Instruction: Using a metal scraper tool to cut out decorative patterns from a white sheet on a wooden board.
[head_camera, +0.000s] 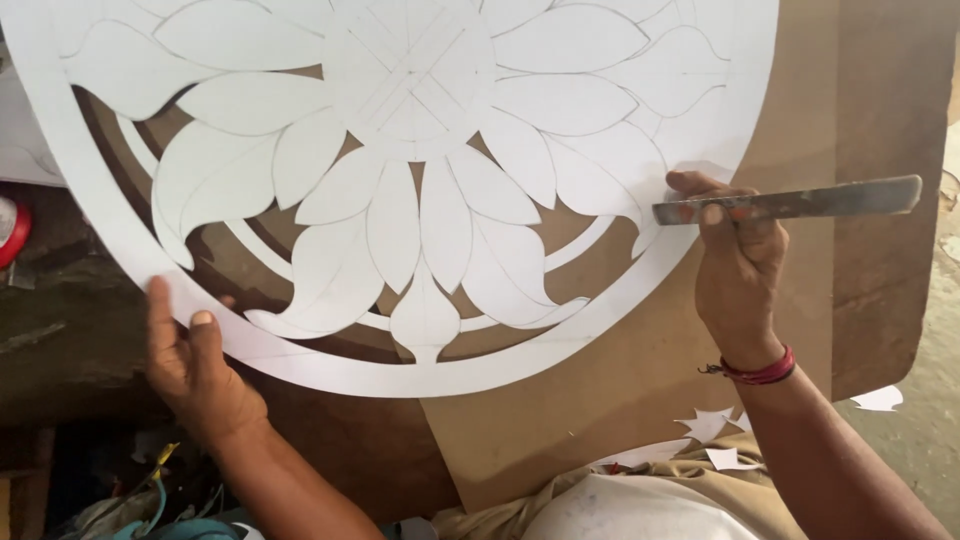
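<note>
At the far left edge a small red and white object (10, 230) lies on the dark surface, only partly visible. Next to it, the left hand (195, 370) presses the lower left rim of the big white paper disc (420, 200); the fingers (160, 310) lie flat on the rim and the grip is released, holding the disc down and not pinching it as far as can be seen. The disc is cut into a flower pattern with many petals, and through its holes the brown board (640, 370) under it shows. The disc spreads up and to the right from this hand, and its top goes out of the view. At the right rim of the disc the right hand (735, 270) is clenched on a flat metal blade (800, 202). The long axis of the blade lies almost level, left to right, and its working end touches or nearly touches the paper beside a pointed petal; I cannot tell which. The right hand is the nearer one to this spot. To the right of the blade the board is uncovered, with open room for moving. Below the right wrist, with its red thread band (765, 372), small white paper scraps (720, 440) lie near the person's lap.
</note>
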